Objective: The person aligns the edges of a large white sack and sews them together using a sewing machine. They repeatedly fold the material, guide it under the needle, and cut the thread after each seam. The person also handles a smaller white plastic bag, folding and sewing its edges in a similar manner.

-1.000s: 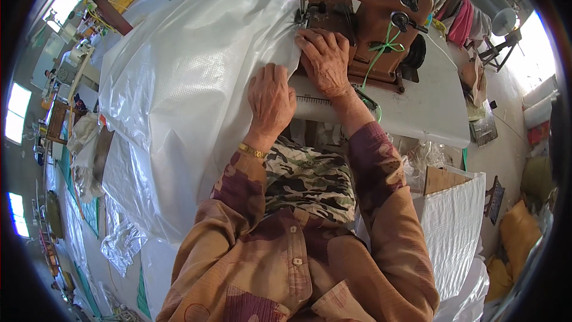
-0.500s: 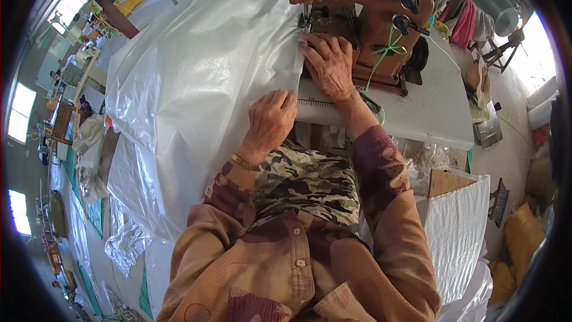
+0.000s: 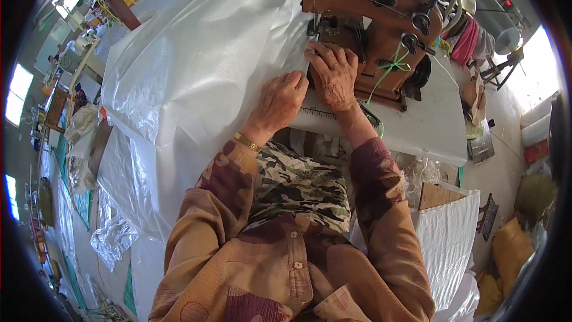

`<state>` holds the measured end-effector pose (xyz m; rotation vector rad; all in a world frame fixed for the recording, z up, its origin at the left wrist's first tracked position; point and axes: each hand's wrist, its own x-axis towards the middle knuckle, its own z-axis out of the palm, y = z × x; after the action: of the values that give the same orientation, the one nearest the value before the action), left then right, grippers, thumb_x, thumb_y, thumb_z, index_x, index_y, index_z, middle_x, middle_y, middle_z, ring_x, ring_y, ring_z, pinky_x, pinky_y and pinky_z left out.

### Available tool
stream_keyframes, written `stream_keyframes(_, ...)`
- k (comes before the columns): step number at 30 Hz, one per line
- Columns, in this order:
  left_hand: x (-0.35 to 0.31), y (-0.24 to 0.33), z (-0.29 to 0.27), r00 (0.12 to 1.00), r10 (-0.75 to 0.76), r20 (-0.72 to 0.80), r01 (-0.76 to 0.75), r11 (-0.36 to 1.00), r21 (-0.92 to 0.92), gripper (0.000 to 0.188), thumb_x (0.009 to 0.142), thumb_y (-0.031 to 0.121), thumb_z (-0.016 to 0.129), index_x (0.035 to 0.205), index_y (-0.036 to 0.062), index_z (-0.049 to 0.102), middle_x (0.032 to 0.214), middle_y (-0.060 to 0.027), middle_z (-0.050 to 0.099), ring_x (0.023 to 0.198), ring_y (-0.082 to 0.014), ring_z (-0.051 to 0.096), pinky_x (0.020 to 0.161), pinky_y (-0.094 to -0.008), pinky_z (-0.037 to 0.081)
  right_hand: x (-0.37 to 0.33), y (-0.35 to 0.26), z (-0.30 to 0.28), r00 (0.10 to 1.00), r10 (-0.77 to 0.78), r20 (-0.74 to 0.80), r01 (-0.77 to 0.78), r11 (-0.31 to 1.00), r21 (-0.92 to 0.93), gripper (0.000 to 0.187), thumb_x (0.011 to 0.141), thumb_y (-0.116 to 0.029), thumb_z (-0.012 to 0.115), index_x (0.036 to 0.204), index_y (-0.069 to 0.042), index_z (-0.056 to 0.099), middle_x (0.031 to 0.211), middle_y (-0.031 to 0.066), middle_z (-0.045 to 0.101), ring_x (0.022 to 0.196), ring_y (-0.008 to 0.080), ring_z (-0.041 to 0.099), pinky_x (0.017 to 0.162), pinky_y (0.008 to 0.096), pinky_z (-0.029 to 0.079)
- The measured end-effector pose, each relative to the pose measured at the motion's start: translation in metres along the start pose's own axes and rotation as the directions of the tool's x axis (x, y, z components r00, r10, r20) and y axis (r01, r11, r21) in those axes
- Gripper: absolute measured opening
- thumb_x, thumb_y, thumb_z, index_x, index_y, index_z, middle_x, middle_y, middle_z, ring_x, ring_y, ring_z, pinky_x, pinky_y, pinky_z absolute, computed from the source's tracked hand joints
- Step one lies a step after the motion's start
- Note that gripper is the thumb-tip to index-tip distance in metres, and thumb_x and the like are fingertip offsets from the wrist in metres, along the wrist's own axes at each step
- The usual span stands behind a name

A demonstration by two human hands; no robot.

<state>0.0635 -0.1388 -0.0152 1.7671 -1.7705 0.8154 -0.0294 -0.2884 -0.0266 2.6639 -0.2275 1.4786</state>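
Note:
A large sheet of translucent white woven plastic [image 3: 179,77] spreads over the table to the left of a brown sewing machine [image 3: 372,27]. Its right-hand edge runs up to the machine's needle area. My left hand [image 3: 279,104] is closed on that edge, knuckles up, with its fingertips hidden. Just beyond it, my right hand [image 3: 335,77] lies on the edge close in front of the needle, fingers bent and together, gripping the plastic. The thumb of this hand is hard to make out. A green ribbon [image 3: 394,64] is tied to the machine.
A ruler strip [image 3: 319,111] lies along the table's near edge, under my right wrist. Below the table at right stands a box wrapped in white woven plastic [image 3: 450,241]. Cloths [image 3: 465,42] hang at the far right. Crumpled clear plastic [image 3: 113,241] lies at left.
My left hand has moved forward along the sheet's edge, closer to my right hand. The right hand stays beside the needle. The whole view has shifted slightly.

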Motion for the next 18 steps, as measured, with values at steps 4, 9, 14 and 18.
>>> stream_keyframes(4, 0.010, -0.007, 0.007, 0.999, -0.038, 0.027, 0.038, 0.999, -0.033, 0.012, 0.081, 0.004, 0.065, 0.092, 0.0023, 0.059, 0.088, -0.0083, 0.059, 0.079, -0.0264, 0.066, 0.067, -0.0381, 0.055, 0.002, -0.003, -0.002, 0.999, 0.037, 0.028, -0.037, 0.999, -0.006, 0.034, 0.081, -0.016, 0.068, 0.115, -0.016, 0.066, 0.128, -0.0035, 0.062, 0.116, 0.0192, 0.056, 0.099, 0.0428, 0.036)
stream_keyframes(9, 0.017, -0.016, 0.014, 0.997, -0.075, -0.002, 0.075, 0.996, -0.046, 0.011, 0.081, 0.003, 0.064, 0.087, 0.0030, 0.055, 0.086, -0.0089, 0.057, 0.079, -0.0291, 0.065, 0.066, -0.0401, 0.054, 0.003, -0.003, 0.006, 0.999, 0.037, 0.005, -0.037, 0.999, -0.022, 0.036, 0.082, -0.016, 0.068, 0.118, -0.015, 0.063, 0.128, -0.0036, 0.062, 0.115, 0.0192, 0.056, 0.099, 0.0423, 0.036)
stream_keyframes(14, 0.027, -0.015, 0.008, 0.985, -0.173, -0.008, 0.172, 0.984, -0.043, 0.013, 0.080, 0.002, 0.064, 0.090, 0.0045, 0.056, 0.089, -0.0082, 0.057, 0.084, -0.0293, 0.065, 0.067, -0.0416, 0.054, 0.003, -0.002, 0.005, 1.000, 0.021, -0.005, -0.021, 0.999, -0.039, 0.051, 0.073, -0.014, 0.071, 0.122, -0.016, 0.058, 0.127, -0.0036, 0.060, 0.115, 0.0205, 0.055, 0.098, 0.0433, 0.036)
stream_keyframes(18, 0.022, -0.017, 0.005, 0.960, -0.280, -0.004, 0.279, 0.960, -0.032, 0.014, 0.080, 0.002, 0.064, 0.092, 0.0050, 0.058, 0.091, -0.0079, 0.057, 0.089, -0.0285, 0.064, 0.069, -0.0422, 0.054, 0.002, -0.002, 0.004, 1.000, 0.020, 0.017, -0.019, 0.998, -0.057, 0.053, 0.072, -0.012, 0.072, 0.123, -0.016, 0.058, 0.128, -0.0040, 0.060, 0.115, 0.0200, 0.055, 0.098, 0.0431, 0.036)
